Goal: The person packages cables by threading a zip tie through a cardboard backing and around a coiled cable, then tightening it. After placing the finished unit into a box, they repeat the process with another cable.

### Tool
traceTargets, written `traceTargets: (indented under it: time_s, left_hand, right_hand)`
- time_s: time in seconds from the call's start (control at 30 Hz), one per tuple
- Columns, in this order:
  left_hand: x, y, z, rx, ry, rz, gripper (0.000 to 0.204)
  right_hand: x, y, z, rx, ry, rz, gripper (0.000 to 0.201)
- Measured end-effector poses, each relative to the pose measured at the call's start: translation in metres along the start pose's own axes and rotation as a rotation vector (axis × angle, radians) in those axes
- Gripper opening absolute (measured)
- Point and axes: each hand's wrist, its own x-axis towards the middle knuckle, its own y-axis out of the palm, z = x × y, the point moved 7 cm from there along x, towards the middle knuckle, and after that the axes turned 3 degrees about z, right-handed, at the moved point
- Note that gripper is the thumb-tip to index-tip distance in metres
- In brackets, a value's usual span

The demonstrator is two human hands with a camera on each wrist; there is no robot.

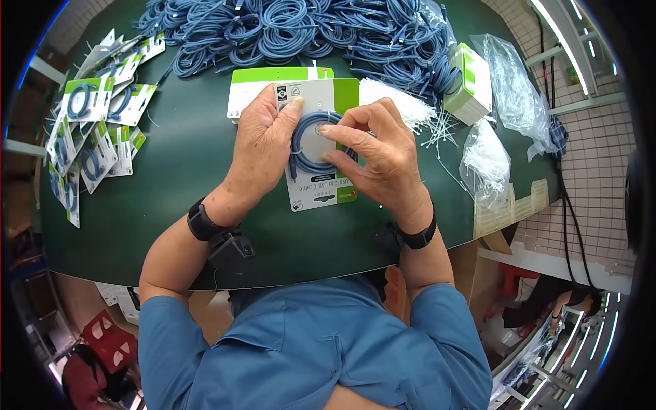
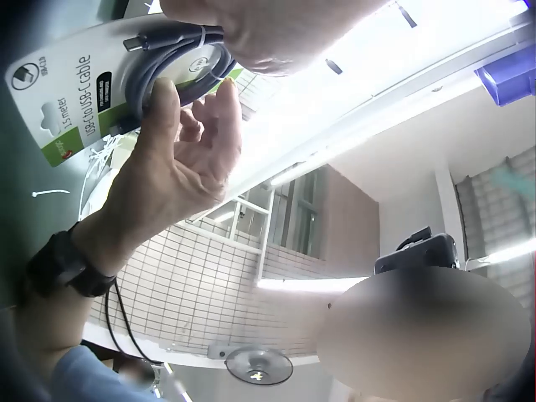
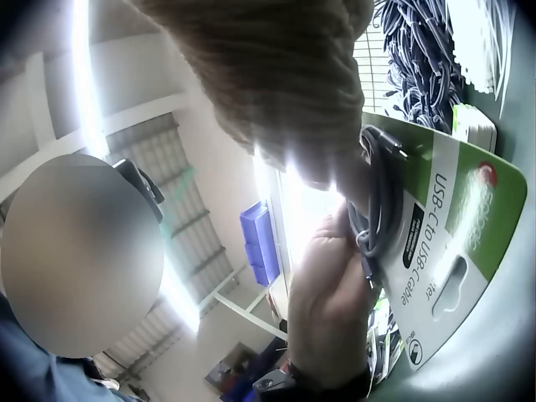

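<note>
A printed USB-C cable packaging card [image 1: 301, 195], white and green, faces up over the dark green table with its print upside down to me. On it lies a blue-grey coiled USB-C cable [image 1: 298, 158]. My left hand [image 1: 260, 143] grips the card's left edge, thumb on the front face. My right hand [image 1: 384, 157] pinches at the coil's right side, with index fingertip and thumb tip over the ring. In the left wrist view a cable plug [image 2: 155, 39] lies along the card, and a white tie loops the coil beside it.
More cards [image 1: 249, 96] lie just behind my hands. Blue cables [image 1: 287, 31] are heaped along the back. Carded cables [image 1: 96, 133] pile up on the left. On the right are white cable ties [image 1: 396, 102], a card stack [image 1: 468, 89] and clear plastic bags [image 1: 509, 96].
</note>
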Motion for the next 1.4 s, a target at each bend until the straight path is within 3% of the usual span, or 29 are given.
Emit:
traceTargets:
  time_s: [0.23,0.33,0.5,0.73,1.03,1.4]
  left_hand:
    - [0.001,0.0,0.005,-0.027,-0.006,-0.036,0.021]
    - [0.002,-0.005,0.01,-0.009,-0.007,-0.039,0.021]
    - [0.002,-0.005,0.01,0.044,-0.004,-0.039,0.02]
    - [0.003,-0.006,0.009,0.052,0.002,-0.038,0.02]
    - [0.004,-0.011,0.019,0.124,0.009,-0.051,0.02]
    - [0.002,-0.009,0.023,0.175,0.029,-0.063,0.023]
  right_hand:
    - [-0.001,0.015,0.007,-0.108,0.026,0.011,0.048]
    - [-0.006,0.019,0.01,-0.121,-0.078,-0.031,0.043]
    - [-0.006,0.02,0.009,-0.127,-0.082,-0.052,0.04]
    - [-0.005,0.016,0.004,-0.025,-0.016,-0.073,0.039]
    - [-0.003,0.017,-0.002,-0.063,-0.029,0.148,0.04]
    - [-0.004,0.026,0.006,-0.109,-0.148,0.096,0.037]
